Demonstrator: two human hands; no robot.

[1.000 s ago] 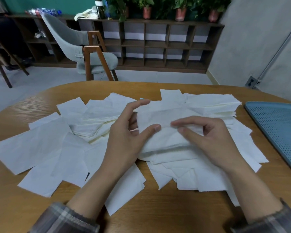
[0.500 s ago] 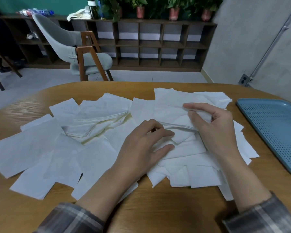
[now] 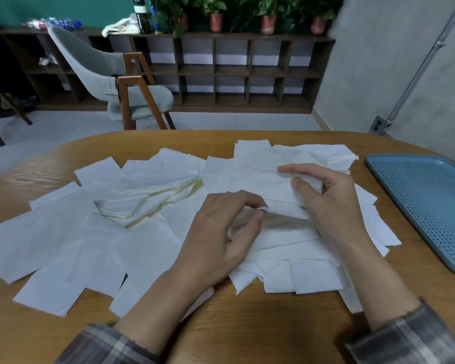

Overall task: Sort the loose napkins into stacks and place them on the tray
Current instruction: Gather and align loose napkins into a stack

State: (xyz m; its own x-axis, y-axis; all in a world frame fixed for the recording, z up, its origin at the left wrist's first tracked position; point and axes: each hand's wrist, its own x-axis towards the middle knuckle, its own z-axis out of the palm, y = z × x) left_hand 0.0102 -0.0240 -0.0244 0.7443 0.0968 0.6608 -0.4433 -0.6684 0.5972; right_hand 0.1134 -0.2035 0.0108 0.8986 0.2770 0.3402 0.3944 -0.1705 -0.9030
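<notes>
2 grips on napkins (image 3: 50, 232): left hand (image 3: 221, 232) pinches an edge, right hand (image 3: 331, 203) holds a bundle.

Dim, even indoor light; soft shadows; wide-angle bending at edges; slight blur

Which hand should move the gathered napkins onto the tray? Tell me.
Right. The right hand grips the napkins and lies nearer the blue tray; the left hand is farther from it.

Left hand (image 3: 221, 232), right hand (image 3: 331, 206) pinch napkin (image 3: 284, 209) over napkin pile (image 3: 142, 190); blue tray (image 3: 431, 206) at right.
</notes>
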